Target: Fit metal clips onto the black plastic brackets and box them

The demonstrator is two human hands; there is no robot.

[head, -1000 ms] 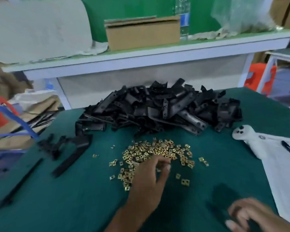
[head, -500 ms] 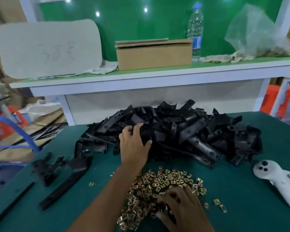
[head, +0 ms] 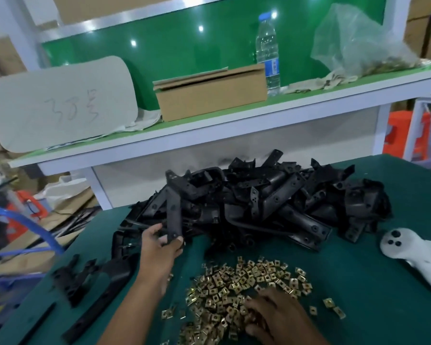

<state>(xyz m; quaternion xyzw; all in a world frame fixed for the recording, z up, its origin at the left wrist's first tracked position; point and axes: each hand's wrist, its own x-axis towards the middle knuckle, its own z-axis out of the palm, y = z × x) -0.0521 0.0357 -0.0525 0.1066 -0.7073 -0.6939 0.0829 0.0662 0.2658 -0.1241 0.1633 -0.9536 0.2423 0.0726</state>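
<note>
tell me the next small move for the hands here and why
Probably lift the black bracket clear of the bracket pile: the left hand grips its near end, while the right hand rests on the brass clips, seemingly picking one to fit.

black brackets [head: 271, 202] heaped far side | brass clips [head: 246, 282] scattered nearer

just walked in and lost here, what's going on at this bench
A person is fitting metal clips to black plastic brackets at a green-topped table. The left hand grips one black bracket at the near edge of the big bracket pile, its lower end in the fingers. The right hand rests on the heap of brass-coloured clips, fingers down among them; whether it has pinched one is hidden. A few brackets lie apart to the left. A white controller lies at the right.
</note>
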